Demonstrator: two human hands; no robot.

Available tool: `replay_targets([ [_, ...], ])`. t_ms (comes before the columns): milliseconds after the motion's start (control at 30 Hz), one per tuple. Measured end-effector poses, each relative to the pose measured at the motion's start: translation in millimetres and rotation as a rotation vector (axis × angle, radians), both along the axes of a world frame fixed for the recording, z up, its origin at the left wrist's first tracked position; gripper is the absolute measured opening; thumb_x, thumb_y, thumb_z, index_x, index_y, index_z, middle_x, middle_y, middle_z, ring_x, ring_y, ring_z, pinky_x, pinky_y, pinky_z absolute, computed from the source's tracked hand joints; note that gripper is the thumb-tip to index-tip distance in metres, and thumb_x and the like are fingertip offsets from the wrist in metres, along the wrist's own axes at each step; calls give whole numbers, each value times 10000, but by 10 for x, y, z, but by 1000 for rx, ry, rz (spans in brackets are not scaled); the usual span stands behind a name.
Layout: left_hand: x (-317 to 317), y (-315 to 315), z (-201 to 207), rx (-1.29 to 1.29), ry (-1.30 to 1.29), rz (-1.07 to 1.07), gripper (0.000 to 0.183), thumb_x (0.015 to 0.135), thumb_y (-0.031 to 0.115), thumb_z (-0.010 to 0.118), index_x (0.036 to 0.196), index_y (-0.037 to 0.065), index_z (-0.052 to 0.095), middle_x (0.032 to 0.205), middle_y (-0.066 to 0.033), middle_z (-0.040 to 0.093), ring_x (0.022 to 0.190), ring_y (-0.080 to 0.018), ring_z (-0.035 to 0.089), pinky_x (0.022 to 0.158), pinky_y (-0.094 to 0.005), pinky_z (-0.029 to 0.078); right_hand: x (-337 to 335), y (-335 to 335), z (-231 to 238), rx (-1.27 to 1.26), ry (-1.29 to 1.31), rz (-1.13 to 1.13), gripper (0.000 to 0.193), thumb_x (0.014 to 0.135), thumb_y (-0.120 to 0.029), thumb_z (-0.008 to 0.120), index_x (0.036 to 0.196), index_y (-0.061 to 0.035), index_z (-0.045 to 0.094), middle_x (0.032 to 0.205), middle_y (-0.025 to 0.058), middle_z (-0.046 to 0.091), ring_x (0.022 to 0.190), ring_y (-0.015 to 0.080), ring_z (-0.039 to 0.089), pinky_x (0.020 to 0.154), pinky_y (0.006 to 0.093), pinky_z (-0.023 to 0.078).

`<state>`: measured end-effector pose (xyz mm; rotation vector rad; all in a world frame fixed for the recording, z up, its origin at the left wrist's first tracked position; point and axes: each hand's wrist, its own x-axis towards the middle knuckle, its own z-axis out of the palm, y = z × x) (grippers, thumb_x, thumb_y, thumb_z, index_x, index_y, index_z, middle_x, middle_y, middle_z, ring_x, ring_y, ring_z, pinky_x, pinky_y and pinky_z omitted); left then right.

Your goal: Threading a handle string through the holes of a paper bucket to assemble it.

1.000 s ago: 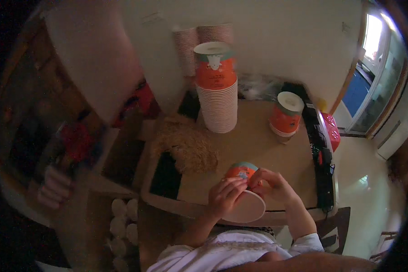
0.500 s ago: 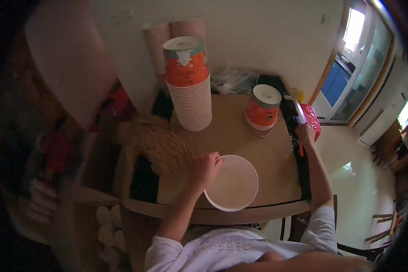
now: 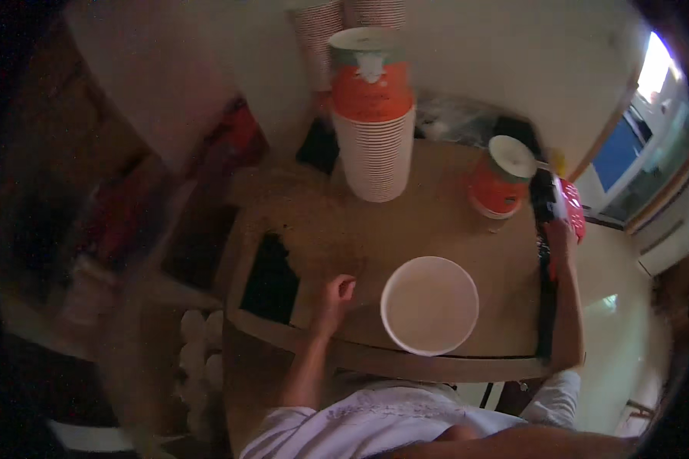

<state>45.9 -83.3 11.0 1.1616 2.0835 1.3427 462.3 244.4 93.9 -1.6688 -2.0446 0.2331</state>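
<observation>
A round white-rimmed paper bucket (image 3: pixel 429 306) stands mouth up near the table's front edge, with its pale inside showing. Just left of it, and apart from it, my left hand (image 3: pixel 340 291) is closed with the fingers curled; nothing shows in it. My right hand (image 3: pixel 561 231) reaches to the table's right edge beside a red perforated basket (image 3: pixel 573 210). Its fingers are blurred, so any grip is hidden. Toward the back rises a tall stack of upside-down paper buckets (image 3: pixel 373 145), orange and green on top. A shorter upside-down orange bucket (image 3: pixel 501 183) sits right of it.
Brown cardboard (image 3: pixel 436 229) covers much of the table, with a mottled brown patch (image 3: pixel 321 222) at its left. Two pinkish stacks (image 3: pixel 318 38) stand against the wall. Clear plastic wrapping (image 3: pixel 455 121) lies at the back. Several pale round items (image 3: pixel 199 344) sit lower left.
My left hand has let go of the bucket's rim and is now to its left. The bucket stands on its own. The whole view has shifted, moving things rightward; my right hand stays by the red basket.
</observation>
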Motion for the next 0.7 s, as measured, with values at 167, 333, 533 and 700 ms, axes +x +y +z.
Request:
replay_targets([
  [167, -20, 87, -477, 0, 87, 136, 170, 839, 184, 589, 928, 42, 621, 822, -125, 625, 753, -224, 612, 683, -307, 473, -258, -575, -173, -315, 726, 474, 120, 860, -155, 539, 899, -69, 612, 782, 25, 519, 795, 130, 509, 646, 280, 434],
  [333, -86, 237, -99, 107, 172, 236, 154, 836, 169, 610, 933, 49, 611, 791, -101, 616, 715, -199, 593, 651, -298, 470, -1122, -1514, 507, -600, 678, 544, 166, 822, -70, 555, 979, -52, 606, 839, 86, 567, 824, 168, 542, 692, 303, 450],
  [533, -315, 312, 238, -13, 273, 349, 158, 792, 141, 647, 911, 48, 599, 824, -114, 594, 757, -229, 594, 650, -318, 475, -1288, -1450, 457, -428, 187, 587, 266, 775, -45, 566, 1041, -42, 582, 790, 106, 571, 664, 185, 546, 627, 285, 452],
  [700, -412, 449, 233, -72, 400, 324, 132, 765, 138, 645, 853, 56, 591, 865, -135, 560, 833, -300, 570, 688, -383, 472, -1404, -1257, 451, -259, 200, 541, 233, 789, -44, 559, 1019, -40, 591, 796, 119, 579, 638, 205, 554, 611, 296, 457],
])
